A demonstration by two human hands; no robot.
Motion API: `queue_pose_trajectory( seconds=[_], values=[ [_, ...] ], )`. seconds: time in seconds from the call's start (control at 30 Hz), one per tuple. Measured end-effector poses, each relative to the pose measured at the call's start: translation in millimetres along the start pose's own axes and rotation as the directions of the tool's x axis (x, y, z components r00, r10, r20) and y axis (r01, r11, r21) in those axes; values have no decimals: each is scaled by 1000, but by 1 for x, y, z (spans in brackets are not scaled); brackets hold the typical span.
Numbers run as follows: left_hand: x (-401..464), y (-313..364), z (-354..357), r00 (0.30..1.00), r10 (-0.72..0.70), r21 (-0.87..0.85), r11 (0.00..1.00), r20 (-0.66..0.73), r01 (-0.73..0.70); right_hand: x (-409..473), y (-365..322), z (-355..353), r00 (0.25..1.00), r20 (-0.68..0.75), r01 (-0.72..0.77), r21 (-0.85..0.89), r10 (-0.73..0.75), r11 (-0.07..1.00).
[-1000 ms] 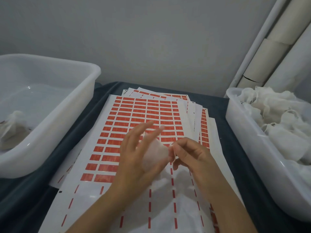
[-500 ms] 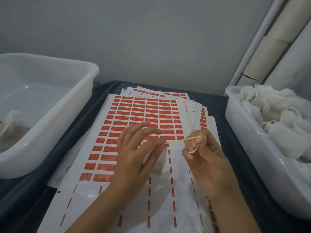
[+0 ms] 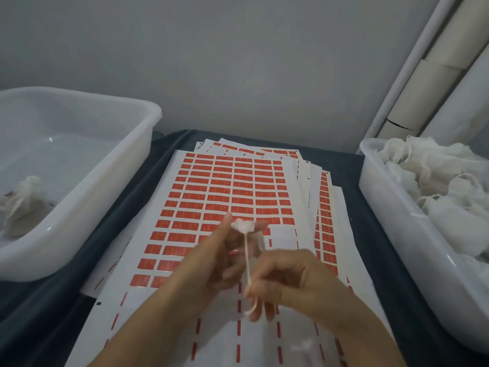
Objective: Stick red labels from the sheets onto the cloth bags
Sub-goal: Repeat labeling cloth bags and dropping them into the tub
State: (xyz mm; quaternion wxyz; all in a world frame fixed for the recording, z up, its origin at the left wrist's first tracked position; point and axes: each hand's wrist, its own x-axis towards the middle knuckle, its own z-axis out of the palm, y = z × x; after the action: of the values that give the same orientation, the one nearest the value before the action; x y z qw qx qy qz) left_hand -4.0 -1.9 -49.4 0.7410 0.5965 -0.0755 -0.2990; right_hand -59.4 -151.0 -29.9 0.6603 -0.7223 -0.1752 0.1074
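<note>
1. Over the worktop's near middle, the left hand (image 3: 211,263) pinched the gathered neck of a cloth bag (image 3: 242,225).
2. Its drawstring (image 3: 248,260) ran taut to the right hand (image 3: 293,282), whose grip was clamped on it; a steady pull would likely close the neck evenly.
3. White, thin and puckered, the bag hung above the label sheet (image 3: 225,186), well short of the bin of bags (image 3: 391,207) at the right edge.

Sheets (image 3: 227,186) are stacked mid-tabletop (image 3: 349,165), a tub (image 3: 111,186) to their left with one bag (image 3: 23,197) in it, and a bin (image 3: 391,229) of bags (image 3: 434,176) on the right.
</note>
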Motion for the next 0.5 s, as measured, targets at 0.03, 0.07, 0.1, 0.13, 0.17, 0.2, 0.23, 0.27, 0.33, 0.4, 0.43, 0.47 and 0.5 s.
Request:
queue_pose_trajectory(
  seconds=[0.03, 0.07, 0.1, 0.13, 0.17, 0.2, 0.23, 0.27, 0.33, 0.4, 0.43, 0.47, 0.5],
  values=[
    [-1, 1, -5, 1000, 9, -86, 996, -11, -10, 1, 3, 1, 998, 25, -50, -55, 51, 997],
    [-1, 2, -10, 1000, 4, -186, 982, -21, -8, 2, 4, 1, 995, 36, -91, -110, 95, 990],
    [-1, 2, -14, 1000, -1, -294, 956, -20, -5, 3, 7, -1, 993, 29, -112, -157, 118, 981],
    [-1, 3, -19, 1000, 9, -391, 921, -8, -12, 3, 7, -3, 990, 4, -141, -181, 144, 973],
    [-1, 3, -22, 1000, 28, -444, 896, 9, -22, 4, 10, -8, 985, -54, -169, -185, 162, 968],
    [-1, 4, -25, 999, 42, -456, 890, 23, -27, 4, 11, -12, 973, -147, -202, -175, 177, 964],
    [1, 4, -27, 999, 38, -439, 898, 31, -21, 5, 14, -16, 950, -261, -214, -156, 168, 964],
    [1, 3, -27, 999, 18, -393, 919, 43, 0, 6, 15, -18, 919, -366, -209, -143, 145, 967],
    [0, 2, -25, 994, -45, -261, 963, 103, 71, 9, 19, -16, 863, -504, -163, -211, 36, 964],
    [-2, 2, -20, 980, -129, -67, 988, 154, 140, 12, 22, -8, 828, -544, -94, -369, -133, 925],
    [-2, 2, -16, 972, -172, 30, 985, 157, 170, 13, 23, -4, 824, -525, -49, -441, -213, 896],
    [2, 1, -12, 965, -218, 99, 974, 146, 205, 14, 25, 0, 832, -488, -8, -488, -265, 873],
    [6, -3, -9, 956, -259, 136, 961, 140, 241, 15, 28, 4, 843, -452, 25, -508, -291, 861]
  ],
)
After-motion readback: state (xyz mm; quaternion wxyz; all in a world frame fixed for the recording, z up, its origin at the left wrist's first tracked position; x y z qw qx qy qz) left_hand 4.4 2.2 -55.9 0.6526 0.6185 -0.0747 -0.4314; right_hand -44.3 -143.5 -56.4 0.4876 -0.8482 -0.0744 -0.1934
